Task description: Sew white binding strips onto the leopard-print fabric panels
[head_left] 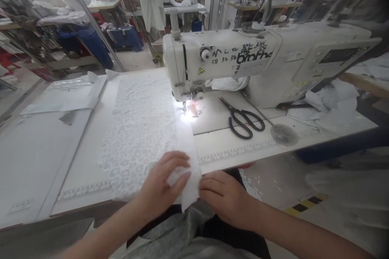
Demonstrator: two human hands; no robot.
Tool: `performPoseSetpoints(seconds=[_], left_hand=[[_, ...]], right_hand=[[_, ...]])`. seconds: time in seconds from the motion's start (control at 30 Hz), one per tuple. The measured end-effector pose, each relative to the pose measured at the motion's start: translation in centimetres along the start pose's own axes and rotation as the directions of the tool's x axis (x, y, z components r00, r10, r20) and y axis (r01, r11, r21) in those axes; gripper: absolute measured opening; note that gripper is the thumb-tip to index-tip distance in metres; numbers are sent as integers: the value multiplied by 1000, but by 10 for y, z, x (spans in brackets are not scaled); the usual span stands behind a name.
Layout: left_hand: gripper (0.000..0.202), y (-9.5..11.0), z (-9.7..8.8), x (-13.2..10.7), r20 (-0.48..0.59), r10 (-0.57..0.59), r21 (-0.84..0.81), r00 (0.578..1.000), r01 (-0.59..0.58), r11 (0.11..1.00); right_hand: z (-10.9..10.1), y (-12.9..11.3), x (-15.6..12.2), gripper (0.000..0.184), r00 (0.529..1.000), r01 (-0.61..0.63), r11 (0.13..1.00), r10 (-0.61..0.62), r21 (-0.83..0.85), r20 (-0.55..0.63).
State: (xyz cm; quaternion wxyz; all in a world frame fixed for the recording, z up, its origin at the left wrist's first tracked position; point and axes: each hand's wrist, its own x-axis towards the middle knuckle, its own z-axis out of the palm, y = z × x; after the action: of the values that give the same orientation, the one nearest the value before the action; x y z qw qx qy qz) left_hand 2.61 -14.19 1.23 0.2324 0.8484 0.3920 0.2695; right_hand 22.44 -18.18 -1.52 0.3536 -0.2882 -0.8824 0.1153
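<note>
A long piece of white patterned fabric [142, 129] lies on the sewing table [36, 158], running from the needle of the white sewing machine [231, 60] toward me. At the near table edge my left hand [162, 186] pinches the fabric's end, fingers curled over it. My right hand [226, 198] holds the same end from the right, fingers closed against its edge. The lit needle area [190, 109] sits on the fabric's far right edge.
Black scissors [243, 119] and a round metal disc on a rod [282, 133] lie right of the needle. White cloth pieces [331, 105] pile at the right. A clear plastic bag [65, 95] rests at the table's far left. Other workstations stand behind.
</note>
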Motion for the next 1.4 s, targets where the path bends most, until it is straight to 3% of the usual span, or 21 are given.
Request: performPoseSetpoints(seconds=[0.1, 0.2, 0.33, 0.6, 0.97, 1.27, 1.4], left_hand=[[25, -17, -8, 13, 82, -84, 106, 993, 75, 992], [35, -32, -8, 17, 165, -33, 216, 986, -3, 976], [36, -45, -8, 24, 169, 25, 293, 985, -74, 953], [34, -70, -21, 63, 202, 52, 317, 978, -115, 941], [34, -105, -35, 110, 194, 85, 347, 977, -150, 926], [19, -139, -51, 150, 93, 117, 379, 989, -144, 914], [16, -127, -45, 142, 53, 134, 352, 990, -144, 925]], right_hand=[[-4, -2, 4, 20, 1000, 2, 1000, -2, 10, 17], [-4, -1, 8, 23, 998, -4, 1000, 3, 20, 61], [-3, 12, 19, 28, 993, 6, 1000, -7, 12, 119], [-3, 48, 49, 26, 994, -10, 999, 14, -40, 104], [2, 96, 86, 27, 996, -23, 990, 34, -138, 79], [11, 134, 109, 26, 996, -81, 983, 84, -165, 12], [7, 141, 114, 23, 998, -22, 987, 30, -158, 52]])
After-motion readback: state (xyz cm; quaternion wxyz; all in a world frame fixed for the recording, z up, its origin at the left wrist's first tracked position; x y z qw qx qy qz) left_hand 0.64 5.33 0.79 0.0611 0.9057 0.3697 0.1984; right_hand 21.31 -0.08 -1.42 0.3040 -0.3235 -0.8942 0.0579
